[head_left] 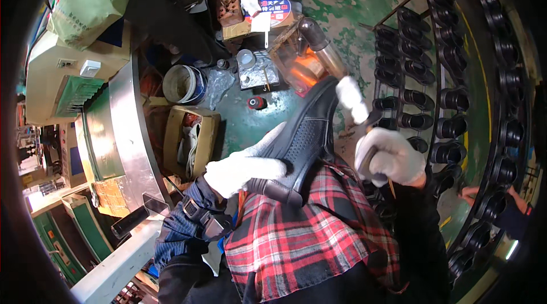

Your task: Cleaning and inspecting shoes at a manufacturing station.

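Rack of black shoes (pixel 450 99) stood at the right, red plaid cloth (pixel 307 235) covered the lap, black shoe (pixel 305 139) rested on it, gloved left hand (pixel 242 170) clasped its heel, gloved right hand (pixel 390 158) gripped a small tool (pixel 367 124) beside the toe.

I wear white knit cotton gloves on both hands; the left hand (pixel 242 170) glove looks greyed and fuzzy at the fingers, the right hand (pixel 390 158) glove is cleaner and bunches at the wrist. My left sleeve is dark blue with thin pale stripes and a buttoned cuff tab. My right sleeve is plain black. Over my lap lies a red, black and white plaid cloth, its edge frayed.
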### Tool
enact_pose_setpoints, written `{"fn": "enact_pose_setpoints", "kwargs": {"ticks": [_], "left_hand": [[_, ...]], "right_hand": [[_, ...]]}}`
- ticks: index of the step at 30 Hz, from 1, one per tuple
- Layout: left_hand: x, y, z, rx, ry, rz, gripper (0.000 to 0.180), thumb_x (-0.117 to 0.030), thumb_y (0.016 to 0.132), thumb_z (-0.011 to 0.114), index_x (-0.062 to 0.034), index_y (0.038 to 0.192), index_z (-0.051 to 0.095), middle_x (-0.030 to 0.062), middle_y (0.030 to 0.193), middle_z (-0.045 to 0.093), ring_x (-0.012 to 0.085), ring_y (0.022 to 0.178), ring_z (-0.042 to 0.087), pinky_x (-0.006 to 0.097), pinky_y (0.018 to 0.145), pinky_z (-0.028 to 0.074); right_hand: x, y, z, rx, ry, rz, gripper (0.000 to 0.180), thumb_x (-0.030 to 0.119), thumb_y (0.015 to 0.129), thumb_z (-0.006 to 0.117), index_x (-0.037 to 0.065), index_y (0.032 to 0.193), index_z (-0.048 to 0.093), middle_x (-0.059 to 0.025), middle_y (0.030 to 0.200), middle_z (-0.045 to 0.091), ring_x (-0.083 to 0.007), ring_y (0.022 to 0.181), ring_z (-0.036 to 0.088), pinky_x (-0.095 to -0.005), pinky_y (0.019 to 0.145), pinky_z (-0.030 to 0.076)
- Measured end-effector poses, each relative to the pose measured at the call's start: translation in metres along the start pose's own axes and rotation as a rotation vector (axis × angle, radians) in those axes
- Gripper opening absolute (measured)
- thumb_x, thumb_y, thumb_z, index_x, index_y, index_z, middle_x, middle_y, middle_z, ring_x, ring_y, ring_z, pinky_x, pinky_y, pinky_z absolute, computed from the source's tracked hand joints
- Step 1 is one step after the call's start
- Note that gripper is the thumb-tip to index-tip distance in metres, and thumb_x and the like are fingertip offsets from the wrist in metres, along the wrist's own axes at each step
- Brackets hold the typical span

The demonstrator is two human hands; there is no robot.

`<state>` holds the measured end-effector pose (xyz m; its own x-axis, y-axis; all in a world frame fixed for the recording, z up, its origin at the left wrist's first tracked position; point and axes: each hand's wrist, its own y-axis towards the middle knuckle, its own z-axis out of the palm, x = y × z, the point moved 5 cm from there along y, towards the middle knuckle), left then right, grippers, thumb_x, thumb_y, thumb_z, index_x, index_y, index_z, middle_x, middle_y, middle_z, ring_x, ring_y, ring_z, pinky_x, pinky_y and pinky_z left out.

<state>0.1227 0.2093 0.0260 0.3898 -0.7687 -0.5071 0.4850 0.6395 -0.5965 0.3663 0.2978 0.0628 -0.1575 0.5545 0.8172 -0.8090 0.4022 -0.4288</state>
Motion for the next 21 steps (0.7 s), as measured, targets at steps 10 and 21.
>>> {"fn": "enact_pose_setpoints", "kwargs": {"ticks": [10,21], "left_hand": [[0.027,-0.016,-0.040,-0.063,-0.108,0.035,0.057,-0.006,0.088,0.062,-0.0018,0.142,0.044,0.0173,0.146,0.045,0.0247,0.127,0.052,0.035,0.107,0.042],[0.029,-0.015,-0.033,-0.040,0.041,0.031,0.049,-0.005,0.084,0.065,-0.0048,0.129,0.048,0.0178,0.138,0.050,0.0254,0.126,0.047,0.035,0.105,0.039]], "right_hand": [[-0.003,0.022,0.004,-0.180,-0.238,0.043,0.014,0.003,0.088,0.056,-0.001,0.100,0.064,-0.0005,0.078,0.059,-0.0060,0.068,0.052,-0.0225,0.060,0.043],[-0.010,0.045,0.042,0.561,-0.455,0.055,0.022,0.014,0.091,0.055,0.004,0.108,0.065,-0.0047,0.082,0.065,-0.0141,0.065,0.060,-0.0304,0.060,0.050]]}}
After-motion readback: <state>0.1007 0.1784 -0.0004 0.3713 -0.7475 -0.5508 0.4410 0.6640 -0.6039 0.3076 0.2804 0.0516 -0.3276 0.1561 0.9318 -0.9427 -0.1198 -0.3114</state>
